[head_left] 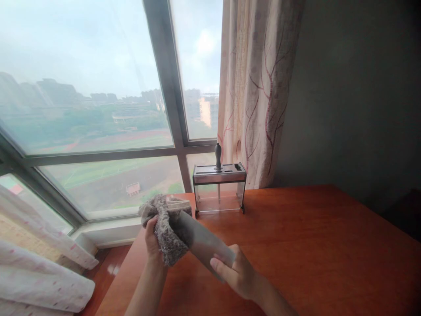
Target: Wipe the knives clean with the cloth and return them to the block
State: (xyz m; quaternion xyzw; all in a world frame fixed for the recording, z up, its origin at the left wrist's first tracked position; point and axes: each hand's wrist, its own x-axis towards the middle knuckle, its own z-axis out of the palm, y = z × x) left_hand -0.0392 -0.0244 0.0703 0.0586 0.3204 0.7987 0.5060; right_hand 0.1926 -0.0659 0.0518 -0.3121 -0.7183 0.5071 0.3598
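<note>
My right hand (241, 274) is closed round the near end of a cleaver (207, 241), its thumb lying along the wide grey blade. The handle is hidden by my fingers. My left hand (153, 239) grips a fluffy grey cloth (173, 243), which is folded over the far end of the blade and covers it. Both hands are above the table, with the blade slanting up to the left between them. Just beyond stands a clear-sided knife block (219, 177) with a metal top. One dark-handled knife or similar tool (217, 153) is upright in it.
The reddish-brown wooden table (296, 237) spreads under my hands and off to the right. Its left edge runs beside my left arm. Large framed windows (98, 153) are at the left and ahead. A patterned curtain (263, 96) hangs behind the block, and another curtain (39, 272) is at lower left.
</note>
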